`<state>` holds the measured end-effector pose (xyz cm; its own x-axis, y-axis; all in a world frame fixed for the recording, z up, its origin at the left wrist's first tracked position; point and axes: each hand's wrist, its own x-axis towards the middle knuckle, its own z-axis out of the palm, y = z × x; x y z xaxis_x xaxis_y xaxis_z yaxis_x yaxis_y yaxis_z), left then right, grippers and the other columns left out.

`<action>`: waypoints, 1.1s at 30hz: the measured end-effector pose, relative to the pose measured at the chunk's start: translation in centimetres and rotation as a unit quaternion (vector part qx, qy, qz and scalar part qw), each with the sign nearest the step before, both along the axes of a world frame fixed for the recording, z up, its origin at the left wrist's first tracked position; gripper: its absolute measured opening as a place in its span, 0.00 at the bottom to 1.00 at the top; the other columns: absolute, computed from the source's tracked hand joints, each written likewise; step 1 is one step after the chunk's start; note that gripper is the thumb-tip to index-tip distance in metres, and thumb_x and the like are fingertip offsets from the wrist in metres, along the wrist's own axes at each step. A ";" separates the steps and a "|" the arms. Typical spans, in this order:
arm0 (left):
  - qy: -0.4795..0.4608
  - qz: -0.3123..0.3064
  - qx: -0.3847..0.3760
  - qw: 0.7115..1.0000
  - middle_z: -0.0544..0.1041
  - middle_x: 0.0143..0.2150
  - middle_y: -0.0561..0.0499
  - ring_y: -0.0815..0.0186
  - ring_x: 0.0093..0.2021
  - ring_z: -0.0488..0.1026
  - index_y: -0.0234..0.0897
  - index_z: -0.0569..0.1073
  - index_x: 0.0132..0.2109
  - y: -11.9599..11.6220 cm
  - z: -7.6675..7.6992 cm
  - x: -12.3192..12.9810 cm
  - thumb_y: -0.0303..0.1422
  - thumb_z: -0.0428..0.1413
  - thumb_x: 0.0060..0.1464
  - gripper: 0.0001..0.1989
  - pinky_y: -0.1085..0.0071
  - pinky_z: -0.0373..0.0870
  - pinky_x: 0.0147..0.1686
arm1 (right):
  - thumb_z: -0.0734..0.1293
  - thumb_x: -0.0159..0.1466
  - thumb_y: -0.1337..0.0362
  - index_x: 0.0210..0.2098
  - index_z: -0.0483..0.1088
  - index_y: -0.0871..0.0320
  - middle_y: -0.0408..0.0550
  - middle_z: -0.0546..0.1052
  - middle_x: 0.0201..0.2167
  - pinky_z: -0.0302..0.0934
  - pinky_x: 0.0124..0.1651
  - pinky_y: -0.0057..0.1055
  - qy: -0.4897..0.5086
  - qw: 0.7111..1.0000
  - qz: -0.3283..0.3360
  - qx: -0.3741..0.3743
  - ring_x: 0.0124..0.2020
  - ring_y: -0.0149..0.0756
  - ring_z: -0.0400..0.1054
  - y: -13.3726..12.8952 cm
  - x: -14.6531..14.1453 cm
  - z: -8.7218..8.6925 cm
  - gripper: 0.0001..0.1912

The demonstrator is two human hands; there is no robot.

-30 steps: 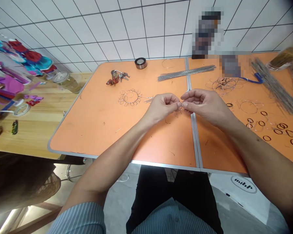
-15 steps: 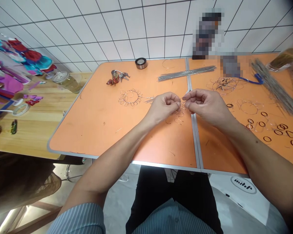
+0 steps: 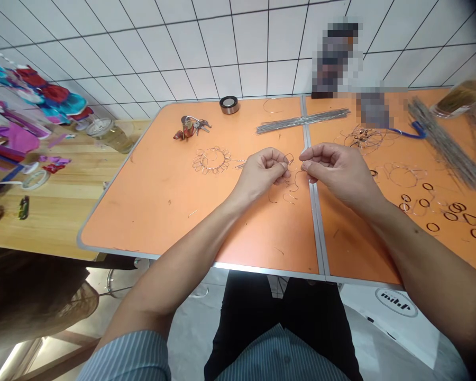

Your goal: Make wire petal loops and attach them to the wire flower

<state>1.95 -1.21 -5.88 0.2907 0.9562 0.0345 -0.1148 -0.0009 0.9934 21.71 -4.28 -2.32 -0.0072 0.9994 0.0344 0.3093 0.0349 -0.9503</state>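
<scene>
Thin copper-coloured wire [image 3: 289, 159] with small bent loops sticks out of the closed fingers of my left hand [image 3: 265, 168]. Just to the right, the thumb and forefinger of my right hand [image 3: 333, 165] pinch together on what looks like a fine end of wire; the hand's grip hides most of it. A small gap separates the two hands over the table's seam. Curved wire ends [image 3: 289, 198] hang or lie below my left hand. Left of it, a ring of wire petals [image 3: 211, 160] with a twisted stem lies flat on the orange table [image 3: 143, 211].
A bundle of straight wires [image 3: 301, 120] lies behind the hands, with a tape roll [image 3: 229, 105] and keys [image 3: 198, 125] further left. Several dark rings [image 3: 432, 227], tangled wire [image 3: 365, 138] and a thicker wire bundle [image 3: 448, 143] lie on the right.
My hands have drawn slightly apart, the left moving a little to the left. More of the looped wire shows between them.
</scene>
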 end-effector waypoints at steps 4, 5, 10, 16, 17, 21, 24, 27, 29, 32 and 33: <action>-0.002 -0.003 0.016 1.000 0.81 0.29 0.54 0.73 0.29 0.76 0.37 0.75 0.37 -0.2 0.0 0.2 0.24 0.62 0.58 0.04 0.75 0.72 0.33 | 0.79 0.66 0.63 0.41 0.79 0.58 0.45 0.78 0.30 0.67 0.33 0.27 -0.001 0.999 0.024 -0.031 0.28 0.28 0.71 0.0 -0.3 -0.2 0.08; -0.001 -0.004 0.017 1.000 0.81 0.29 0.54 0.73 0.29 0.76 0.37 0.75 0.37 -0.2 0.0 0.3 0.24 0.62 0.58 0.04 0.75 0.72 0.33 | 0.79 0.65 0.63 0.40 0.79 0.58 0.45 0.78 0.29 0.65 0.32 0.27 -0.002 0.999 0.026 -0.035 0.28 0.28 0.70 0.1 -0.3 -0.4 0.08; 0.010 -0.002 0.011 1.000 0.81 0.30 0.53 0.72 0.30 0.76 0.37 0.76 0.37 -0.3 0.1 0.3 0.26 0.63 0.60 0.04 0.74 0.72 0.34 | 0.80 0.64 0.64 0.37 0.79 0.58 0.44 0.77 0.28 0.64 0.31 0.26 0.006 0.999 0.027 -0.032 0.27 0.27 0.69 0.1 -0.4 -0.9 0.08; 0.001 -0.015 -0.011 1.000 0.83 0.31 0.52 0.73 0.29 0.75 0.36 0.77 0.37 -0.4 0.2 0.4 0.28 0.65 0.61 0.04 0.75 0.72 0.33 | 0.76 0.63 0.70 0.35 0.77 0.58 0.44 0.77 0.28 0.63 0.31 0.25 -0.003 1.000 0.001 -0.021 0.26 0.25 0.69 -0.1 -0.7 -0.4 0.04; -0.003 -0.018 -0.016 1.000 0.83 0.32 0.52 0.73 0.29 0.75 0.36 0.77 0.37 -0.4 0.2 0.4 0.29 0.65 0.61 0.05 0.75 0.73 0.33 | 0.76 0.63 0.70 0.35 0.77 0.58 0.44 0.77 0.29 0.63 0.31 0.25 -0.002 1.000 0.000 -0.019 0.26 0.25 0.68 -0.1 -0.7 -0.4 0.04; -0.022 -0.036 -0.017 0.999 0.84 0.35 0.51 0.73 0.31 0.76 0.36 0.78 0.39 -0.3 -0.1 0.3 0.33 0.70 0.60 0.08 0.75 0.74 0.35 | 0.78 0.62 0.67 0.36 0.77 0.59 0.45 0.77 0.29 0.65 0.32 0.25 0.024 1.000 0.002 -0.017 0.27 0.26 0.68 0.0 -0.4 -0.5 0.06; -0.043 -0.054 -0.022 0.997 0.85 0.35 0.50 0.73 0.31 0.77 0.36 0.79 0.40 -0.1 -0.3 0.2 0.36 0.71 0.59 0.11 0.75 0.74 0.35 | 0.78 0.61 0.67 0.36 0.78 0.59 0.46 0.77 0.31 0.66 0.32 0.26 0.050 0.998 -0.002 -0.023 0.28 0.26 0.69 0.1 -0.2 -0.7 0.07; -0.053 -0.059 -0.019 0.997 0.84 0.35 0.51 0.73 0.29 0.77 0.36 0.79 0.40 -0.1 -0.4 0.1 0.36 0.71 0.60 0.11 0.75 0.73 0.33 | 0.77 0.62 0.68 0.37 0.77 0.60 0.46 0.77 0.31 0.65 0.33 0.26 0.049 0.998 -0.006 -0.028 0.28 0.26 0.69 0.1 -0.1 -0.5 0.06; -0.043 -0.058 -0.017 0.997 0.83 0.34 0.52 0.74 0.28 0.75 0.36 0.78 0.40 -0.1 -0.2 0.1 0.35 0.71 0.61 0.10 0.75 0.72 0.32 | 0.77 0.63 0.68 0.38 0.77 0.59 0.45 0.77 0.30 0.66 0.33 0.26 0.030 0.999 0.009 -0.035 0.28 0.26 0.70 0.0 0.0 -0.2 0.06; -0.019 -0.056 -0.020 0.998 0.81 0.32 0.53 0.75 0.26 0.72 0.36 0.77 0.38 -0.2 -0.1 0.0 0.34 0.70 0.61 0.10 0.74 0.70 0.31 | 0.78 0.64 0.66 0.44 0.78 0.59 0.45 0.79 0.32 0.68 0.35 0.26 0.004 1.000 0.024 -0.018 0.29 0.28 0.72 0.0 0.2 0.0 0.10; -0.013 -0.060 -0.019 0.998 0.81 0.31 0.53 0.74 0.26 0.72 0.36 0.77 0.37 -0.2 -0.1 0.0 0.33 0.69 0.61 0.09 0.74 0.70 0.31 | 0.79 0.65 0.65 0.46 0.78 0.58 0.45 0.80 0.33 0.68 0.35 0.26 0.001 1.000 0.027 -0.008 0.30 0.28 0.72 0.0 0.3 0.0 0.12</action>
<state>1.93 -1.42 -5.95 0.4024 0.9154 0.0078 -0.1377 0.0521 0.9891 21.99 -4.29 -2.33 -0.0602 0.9980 0.0191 0.3054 0.0366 -0.9515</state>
